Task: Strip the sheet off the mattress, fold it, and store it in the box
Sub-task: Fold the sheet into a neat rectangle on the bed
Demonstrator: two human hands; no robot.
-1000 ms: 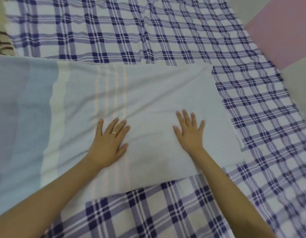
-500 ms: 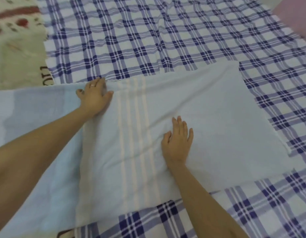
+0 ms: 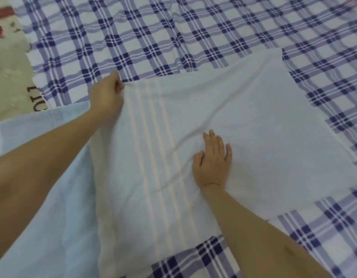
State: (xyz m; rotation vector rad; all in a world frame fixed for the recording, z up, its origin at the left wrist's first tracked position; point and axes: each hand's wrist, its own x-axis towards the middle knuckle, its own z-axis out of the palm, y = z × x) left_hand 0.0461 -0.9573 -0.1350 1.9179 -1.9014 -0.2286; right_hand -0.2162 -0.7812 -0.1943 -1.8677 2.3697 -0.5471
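A pale blue sheet [image 3: 253, 121] with thin cream stripes lies partly folded across the middle of the view, on a blue-and-white plaid cloth [image 3: 153, 37]. My left hand [image 3: 106, 95] pinches the sheet's far edge near its upper left, fingers curled round the fabric. My right hand [image 3: 213, 161] lies flat on the sheet's middle, fingers straight, pressing it down. A crease runs between the two hands. A darker blue part of the sheet [image 3: 43, 207] spreads out at the lower left under my left forearm. No box is in view.
A cream fabric with red marks and dark lettering [image 3: 7, 63] lies at the upper left beside the plaid cloth. The plaid cloth extends to the right and along the bottom edge [image 3: 323, 227] around the sheet.
My left hand has gone from lying flat on the sheet to the far edge, where its fingers have curled round the fabric. My right hand stays flat. The camera has shifted left.
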